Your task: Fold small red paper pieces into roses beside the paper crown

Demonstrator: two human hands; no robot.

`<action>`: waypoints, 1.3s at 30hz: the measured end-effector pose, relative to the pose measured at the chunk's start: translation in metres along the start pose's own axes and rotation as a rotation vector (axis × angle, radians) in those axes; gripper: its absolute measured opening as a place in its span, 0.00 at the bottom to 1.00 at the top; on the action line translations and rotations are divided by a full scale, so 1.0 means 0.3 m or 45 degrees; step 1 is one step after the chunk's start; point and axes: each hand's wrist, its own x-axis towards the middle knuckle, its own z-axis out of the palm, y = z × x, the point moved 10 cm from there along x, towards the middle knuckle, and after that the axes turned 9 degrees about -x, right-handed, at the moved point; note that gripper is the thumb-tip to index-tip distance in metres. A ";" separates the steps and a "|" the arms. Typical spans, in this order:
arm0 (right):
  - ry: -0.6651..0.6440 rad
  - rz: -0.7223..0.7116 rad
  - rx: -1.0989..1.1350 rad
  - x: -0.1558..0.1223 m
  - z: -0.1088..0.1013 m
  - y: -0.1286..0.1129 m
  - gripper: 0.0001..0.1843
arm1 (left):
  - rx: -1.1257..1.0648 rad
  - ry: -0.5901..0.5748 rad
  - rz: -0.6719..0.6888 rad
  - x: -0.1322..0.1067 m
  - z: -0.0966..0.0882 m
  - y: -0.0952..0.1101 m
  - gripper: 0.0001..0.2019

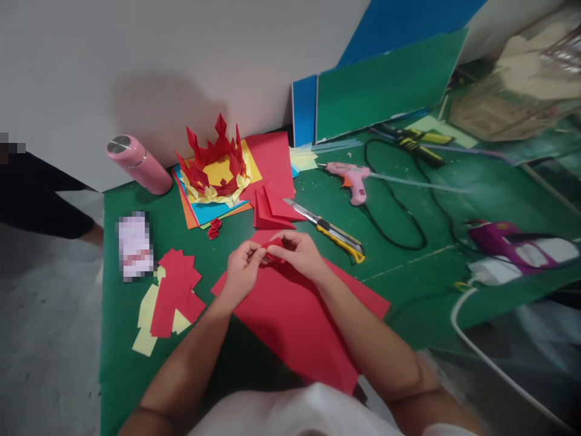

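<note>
Between my two hands is a small piece of red paper [275, 247], pinched from both sides above a large red sheet [299, 321]. My left hand [246, 266] grips its left edge with thumb and finger. On the other side, my right hand [302, 253] pinches it, partly covering it. Just beyond my hands lie folded red paper pieces [275, 209] and a yellow utility knife [331, 230] with its blade out. Small red paper roses [215, 229] sit to the left. Behind them a red and yellow folded-paper crown [215, 172] rests on coloured sheets [272, 160].
A pink bottle [140, 165] stands at the back left, with a blurred-out phone-like object [135, 247] nearer. Red and yellow paper scraps [175, 290] lie at left. A pink glue gun [349, 177] and its black cord occupy the right, near a power strip [512, 248]. A person's leg [49, 203] shows far left.
</note>
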 end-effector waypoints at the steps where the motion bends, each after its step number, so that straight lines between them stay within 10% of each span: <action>1: -0.003 0.005 0.011 0.000 0.002 -0.001 0.18 | -0.014 -0.008 -0.005 0.001 0.003 0.000 0.19; 16: 0.033 0.033 -0.027 -0.009 0.002 0.034 0.26 | -0.175 -0.032 -0.002 0.009 0.015 0.002 0.20; 26: 0.166 -0.235 -0.033 -0.007 -0.018 -0.017 0.25 | -0.305 0.242 0.077 0.012 -0.057 -0.025 0.19; 32: 0.230 -0.291 -0.078 -0.008 -0.035 -0.023 0.20 | -0.514 0.177 -0.167 0.014 -0.011 -0.061 0.24; 39: 0.267 -0.630 -0.790 -0.055 -0.015 -0.133 0.02 | -0.545 0.293 -0.129 0.016 -0.048 -0.066 0.21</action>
